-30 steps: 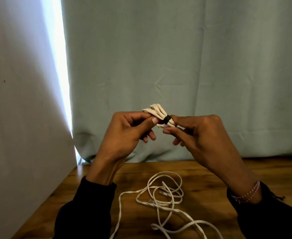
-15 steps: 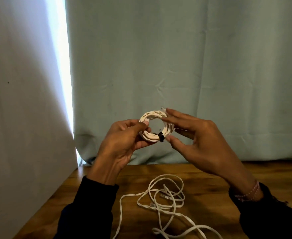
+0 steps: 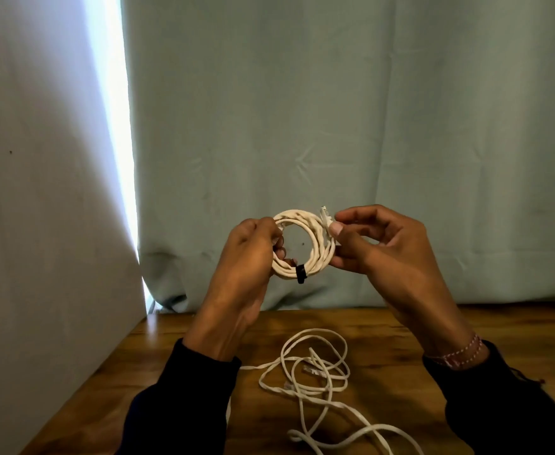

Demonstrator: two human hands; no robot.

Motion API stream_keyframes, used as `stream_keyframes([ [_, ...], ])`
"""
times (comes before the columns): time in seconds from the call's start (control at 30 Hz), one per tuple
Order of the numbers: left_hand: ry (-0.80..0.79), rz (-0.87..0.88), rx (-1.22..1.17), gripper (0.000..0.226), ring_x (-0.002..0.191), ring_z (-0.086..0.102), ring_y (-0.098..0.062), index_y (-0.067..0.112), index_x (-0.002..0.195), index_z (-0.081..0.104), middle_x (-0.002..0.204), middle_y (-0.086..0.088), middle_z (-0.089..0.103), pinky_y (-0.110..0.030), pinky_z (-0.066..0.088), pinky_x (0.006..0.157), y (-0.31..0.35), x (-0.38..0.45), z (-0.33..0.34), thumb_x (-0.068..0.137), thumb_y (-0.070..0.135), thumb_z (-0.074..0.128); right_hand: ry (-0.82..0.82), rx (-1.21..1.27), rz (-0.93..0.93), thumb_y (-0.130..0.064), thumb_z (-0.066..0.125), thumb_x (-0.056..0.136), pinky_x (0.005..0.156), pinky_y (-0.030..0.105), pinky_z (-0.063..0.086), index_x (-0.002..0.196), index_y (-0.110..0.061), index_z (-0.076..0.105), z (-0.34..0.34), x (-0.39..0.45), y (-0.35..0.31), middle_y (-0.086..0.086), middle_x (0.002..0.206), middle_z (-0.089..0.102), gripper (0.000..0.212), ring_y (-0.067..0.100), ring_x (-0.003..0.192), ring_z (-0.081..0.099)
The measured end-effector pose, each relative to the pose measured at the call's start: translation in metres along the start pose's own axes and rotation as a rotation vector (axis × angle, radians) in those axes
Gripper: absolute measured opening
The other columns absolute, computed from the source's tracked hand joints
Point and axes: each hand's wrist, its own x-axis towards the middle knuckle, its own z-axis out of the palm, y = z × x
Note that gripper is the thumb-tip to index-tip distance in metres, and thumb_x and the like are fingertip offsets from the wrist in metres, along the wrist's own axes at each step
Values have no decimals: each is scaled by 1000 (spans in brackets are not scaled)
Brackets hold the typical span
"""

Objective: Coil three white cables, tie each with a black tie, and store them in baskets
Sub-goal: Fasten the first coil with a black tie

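A coiled white cable point(image 3: 304, 246) was held up in the air above the worktop point(image 3: 177, 349), in front of the curtain point(image 3: 335, 110), with the ring's open face turned toward the camera. The left hand point(image 3: 248, 257) was curled round the coil's left side, its fingers passed through the ring. The right hand point(image 3: 378, 244) was closed on the coil's upper right edge, thumb and forefinger pinching the strands just below a connector end point(image 3: 324, 214) that stuck up from the coil. A black tie point(image 3: 300, 274) was wrapped round the coil's lower part, nearer the left hand than the right.

The coil lay between the two grips, so either hand could carry it off; the left grip, threaded through the ring, was judged the more secure. No basket was in view, so which way the coil had to travel for storage could not be told.

Below the coil, a loose white cable point(image 3: 315, 372) lay tangled on the worktop, its lower runs cut off by the frame's bottom edge. Whether that tangle was one cable or two could not be made out. Whether the tie was fully fastened could not be made out either, since only its front face showed.
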Motion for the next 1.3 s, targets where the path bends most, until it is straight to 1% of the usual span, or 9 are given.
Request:
stream_keyframes([
  [0.17, 11, 72, 93, 18, 72, 51, -12, 13, 109, 65, 78, 2, 56, -33, 44, 68, -4, -4, 8, 101, 25, 55, 24, 89, 101, -13, 72, 88, 68, 31, 62, 107, -11, 72, 1, 1, 0, 8, 100, 76, 20, 21, 85, 76],
  [0.37, -29, 65, 47, 17, 86, 57, -14, 14, 103, 68, 87, 3, 63, -39, 53, 80, -2, -11, 12, 98, 27, 57, -124, 36, 159, -16, 65, 91, 69, 24, 60, 104, -13, 77, -2, 1, -2, 2, 93, 79, 18, 18, 87, 76],
  [0.47, -17, 92, 76, 20, 81, 61, -10, 15, 105, 68, 85, 5, 67, -28, 51, 71, -2, -11, 15, 100, 30, 55, -211, 33, 199, -23, 53, 101, 83, 29, 60, 110, -15, 76, 1, 1, -2, 1, 100, 78, 25, 15, 95, 74],
  [0.6, 48, 137, 159, 18, 81, 64, -7, 18, 106, 65, 91, 5, 67, -11, 47, 53, -4, -11, 14, 101, 32, 55, -222, 317, 378, -39, 45, 103, 87, 34, 57, 108, -3, 74, 4, 1, -7, 13, 106, 76, 47, 25, 102, 73],
  [0.7, 84, 161, 219, 21, 73, 58, -8, 14, 104, 64, 84, 2, 62, -12, 43, 50, -6, -9, 12, 100, 32, 56, -243, 292, 338, -28, 64, 92, 87, 31, 58, 110, -2, 73, 8, -1, -4, 14, 106, 76, 33, 26, 101, 72],
  [0.83, 74, 98, 264, 23, 69, 54, -11, 9, 101, 66, 78, -1, 59, -20, 45, 54, -5, -2, 5, 97, 31, 59, -231, 303, 389, -21, 76, 75, 90, 39, 57, 122, -6, 62, 9, 0, -2, 15, 103, 76, 51, 30, 98, 73],
  [0.97, 17, 100, 339, 26, 68, 52, -15, 7, 96, 67, 75, -6, 57, -29, 45, 61, -6, 0, 3, 97, 32, 59, -163, 154, 343, -8, 73, 85, 83, 41, 59, 119, -14, 57, 11, 0, -4, 16, 94, 77, 38, 30, 85, 74],
  [1.07, -30, 129, 415, 28, 71, 56, -18, 10, 95, 66, 80, -11, 61, -32, 46, 63, -6, -1, 2, 99, 37, 57, -166, 152, 337, 0, 69, 87, 88, 46, 58, 115, -14, 55, 11, -3, -3, 17, 92, 77, 35, 33, 88, 75],
  [1.3, -39, 117, 355, 23, 75, 62, -12, 16, 104, 64, 91, -6, 70, -23, 46, 62, -7, -1, 5, 99, 37, 56, -166, 267, 369, 9, 64, 87, 81, 38, 59, 120, -14, 48, 13, -3, -4, 20, 95, 76, 44, 31, 87, 76],
])
